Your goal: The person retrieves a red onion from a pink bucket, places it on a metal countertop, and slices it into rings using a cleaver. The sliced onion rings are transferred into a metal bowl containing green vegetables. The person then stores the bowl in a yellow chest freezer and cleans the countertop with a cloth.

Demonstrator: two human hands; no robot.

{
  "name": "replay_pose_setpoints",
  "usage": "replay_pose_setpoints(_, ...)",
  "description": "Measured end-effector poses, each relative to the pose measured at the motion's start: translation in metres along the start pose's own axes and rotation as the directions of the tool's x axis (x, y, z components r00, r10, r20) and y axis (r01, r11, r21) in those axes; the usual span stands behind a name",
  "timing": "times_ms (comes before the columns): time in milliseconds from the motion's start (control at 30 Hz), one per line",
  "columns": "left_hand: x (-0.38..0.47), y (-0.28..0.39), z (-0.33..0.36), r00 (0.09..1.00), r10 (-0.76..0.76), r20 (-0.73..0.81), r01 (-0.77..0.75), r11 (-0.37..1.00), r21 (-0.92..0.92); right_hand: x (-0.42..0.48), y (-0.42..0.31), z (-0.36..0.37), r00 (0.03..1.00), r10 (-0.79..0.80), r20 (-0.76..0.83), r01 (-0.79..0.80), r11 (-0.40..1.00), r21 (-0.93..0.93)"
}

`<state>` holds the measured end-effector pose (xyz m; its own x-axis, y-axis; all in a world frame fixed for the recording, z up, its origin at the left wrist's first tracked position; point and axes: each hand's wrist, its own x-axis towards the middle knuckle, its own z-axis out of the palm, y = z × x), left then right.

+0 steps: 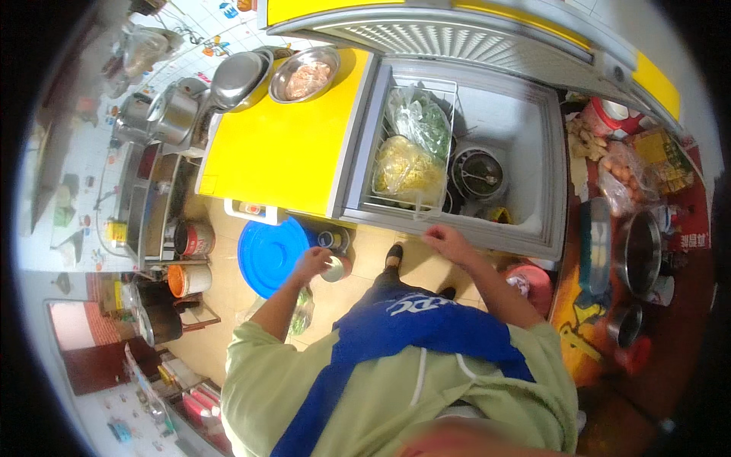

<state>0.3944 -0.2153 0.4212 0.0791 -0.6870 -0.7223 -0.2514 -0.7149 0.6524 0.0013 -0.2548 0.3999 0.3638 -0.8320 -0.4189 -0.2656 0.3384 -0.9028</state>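
Observation:
My left hand (pixel 313 263) is loosely bent over the floor, between a blue round lid (pixel 268 257) and a can (pixel 337 268); whether anything is between its fingers is unclear. Just at the front rim of an open chest freezer (pixel 514 237) hovers my right hand (pixel 444 241), empty, its fingers loosely curled and a little apart. Inside the freezer, a white wire basket (pixel 456 108) holds a clear bag of leafy greens (pixel 420 123) above a bag of yellowish food (pixel 405 165). A round metal pot with dark contents (pixel 480 171) stands deeper, right of the basket.
The freezer's yellow top (pixel 285 154) carries a metal bowl of pale meat (pixel 308 77) and a lidded pan (pixel 240 80). A table (pixel 577 343) at right bears bagged eggs (pixel 622 171), a teal container (pixel 594 245) and metal pots. A red bin (pixel 528 283) stands beside it.

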Motion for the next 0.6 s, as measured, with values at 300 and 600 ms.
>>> replay_pose_setpoints(300, 0.182, 0.228, -0.064, 0.934, 0.333, -0.125, -0.347, 0.777, -0.525, 0.1, -0.044, 0.092, 0.995, 0.038, 0.093, -0.054, 0.984, 0.168)
replay_pose_setpoints(600, 0.302, 0.287, -0.078, 0.893, 0.173, -0.416, -0.439, 0.545, -0.714, 0.025, 0.001, 0.043, 0.916, 0.3, -0.265, -0.233, 0.938, 0.255)
